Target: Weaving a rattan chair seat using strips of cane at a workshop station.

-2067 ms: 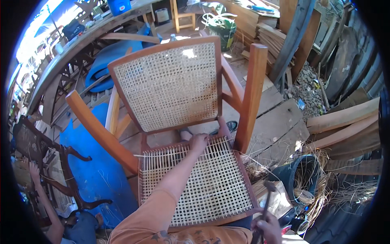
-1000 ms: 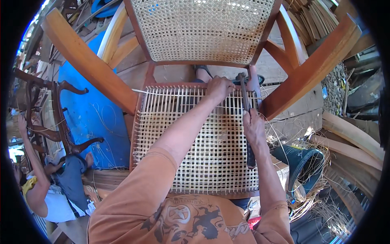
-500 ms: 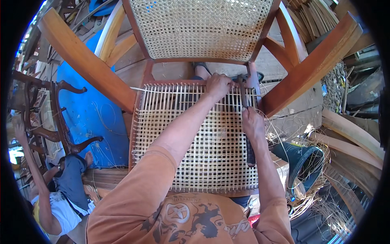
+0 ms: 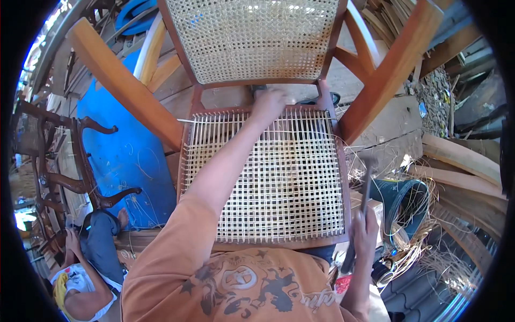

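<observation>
A wooden armchair with a half-woven cane seat (image 4: 279, 188) stands in front of me, its cane backrest (image 4: 252, 43) at the far side. Small pegs line the seat's edges, and pale strands cross between them. My left hand (image 4: 272, 102) is over the far rail of the seat, blurred, so its fingers cannot be made out. To the right of the seat, my right hand (image 4: 366, 228) is closed round a hammer (image 4: 366, 188), head up, clear of the chair.
The chair's curved arms (image 4: 129, 86) rise on both sides. A dark bucket (image 4: 416, 209) with loose cane strands (image 4: 418, 252) stands at the right, near stacked curved timber (image 4: 461, 161). On the left lie a blue sheet (image 4: 123, 155), a dark carved frame (image 4: 80, 161) and a seated person (image 4: 88, 268).
My right hand has drawn the hammer from the far right of the seat back toward me, off its right side. My left hand has shifted slightly left and away. The seated person's arm has lowered.
</observation>
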Demonstrator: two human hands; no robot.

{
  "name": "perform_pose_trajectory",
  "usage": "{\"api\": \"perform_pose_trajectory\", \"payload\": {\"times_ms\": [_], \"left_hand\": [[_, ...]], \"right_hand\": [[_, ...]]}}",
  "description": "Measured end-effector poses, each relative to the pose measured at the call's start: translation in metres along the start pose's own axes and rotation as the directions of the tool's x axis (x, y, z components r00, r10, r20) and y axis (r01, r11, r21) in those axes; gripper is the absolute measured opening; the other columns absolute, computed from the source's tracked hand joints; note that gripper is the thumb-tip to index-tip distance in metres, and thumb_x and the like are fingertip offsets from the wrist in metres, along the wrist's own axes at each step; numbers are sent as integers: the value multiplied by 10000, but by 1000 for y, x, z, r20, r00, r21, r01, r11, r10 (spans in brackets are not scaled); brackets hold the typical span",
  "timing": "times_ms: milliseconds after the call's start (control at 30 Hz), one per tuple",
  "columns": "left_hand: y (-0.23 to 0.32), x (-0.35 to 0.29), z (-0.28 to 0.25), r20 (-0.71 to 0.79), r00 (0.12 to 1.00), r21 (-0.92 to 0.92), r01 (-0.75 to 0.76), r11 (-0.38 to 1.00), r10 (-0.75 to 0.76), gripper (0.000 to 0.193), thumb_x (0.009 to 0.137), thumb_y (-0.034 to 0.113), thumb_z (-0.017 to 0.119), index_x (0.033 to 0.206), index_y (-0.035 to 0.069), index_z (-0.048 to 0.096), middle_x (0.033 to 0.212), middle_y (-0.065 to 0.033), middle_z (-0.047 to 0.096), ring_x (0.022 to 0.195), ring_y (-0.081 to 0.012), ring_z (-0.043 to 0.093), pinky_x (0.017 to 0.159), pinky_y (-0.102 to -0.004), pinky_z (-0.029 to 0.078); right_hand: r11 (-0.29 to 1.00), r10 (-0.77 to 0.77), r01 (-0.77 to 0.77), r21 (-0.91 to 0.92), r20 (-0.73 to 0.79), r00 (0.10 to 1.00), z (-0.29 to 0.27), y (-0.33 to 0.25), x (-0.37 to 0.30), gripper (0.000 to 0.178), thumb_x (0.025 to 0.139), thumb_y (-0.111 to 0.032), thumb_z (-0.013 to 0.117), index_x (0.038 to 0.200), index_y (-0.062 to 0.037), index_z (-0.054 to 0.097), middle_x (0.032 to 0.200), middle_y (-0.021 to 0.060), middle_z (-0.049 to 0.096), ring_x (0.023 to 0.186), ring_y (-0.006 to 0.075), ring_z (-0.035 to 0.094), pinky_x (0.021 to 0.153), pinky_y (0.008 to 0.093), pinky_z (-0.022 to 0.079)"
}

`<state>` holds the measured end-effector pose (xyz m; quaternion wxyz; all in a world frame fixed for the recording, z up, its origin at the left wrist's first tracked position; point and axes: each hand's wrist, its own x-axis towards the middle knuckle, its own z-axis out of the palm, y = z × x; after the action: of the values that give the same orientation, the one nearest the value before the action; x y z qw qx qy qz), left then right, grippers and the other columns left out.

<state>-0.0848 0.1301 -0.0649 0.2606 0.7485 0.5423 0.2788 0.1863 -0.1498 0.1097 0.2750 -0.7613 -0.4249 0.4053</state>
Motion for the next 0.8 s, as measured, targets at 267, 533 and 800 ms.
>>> {"api": "perform_pose_trajectory", "payload": {"times_ms": [267,533,800], "left_hand": [[19,-117,-58,-19,999,414,33,910,-27,240,832,213,520,952,40,636,990,-176,607,912,-336,580,838,-452,446],[28,-112,-50,90,954,222,261,940,-286,222,820,229,489,831,61,634,873,-159,632,828,-348,590,750,-454,462],[36,-132,-67,40,931,45,362,931,-363,226,825,262,519,792,61,618,740,-116,638,699,-301,612,649,-413,467]], "right_hand": [[916,358,-397,-59,-324,875,0,159,-183,276,867,-253,529,957,7,555,743,167,553,695,293,538,653,369,435],[895,227,-317,-314,-291,929,7,217,-180,258,850,-208,517,968,13,581,811,188,585,761,308,580,694,396,450],[958,-69,-34,-284,-344,936,-4,128,-112,160,829,-97,531,912,31,581,805,185,595,752,270,595,689,360,459]]}}
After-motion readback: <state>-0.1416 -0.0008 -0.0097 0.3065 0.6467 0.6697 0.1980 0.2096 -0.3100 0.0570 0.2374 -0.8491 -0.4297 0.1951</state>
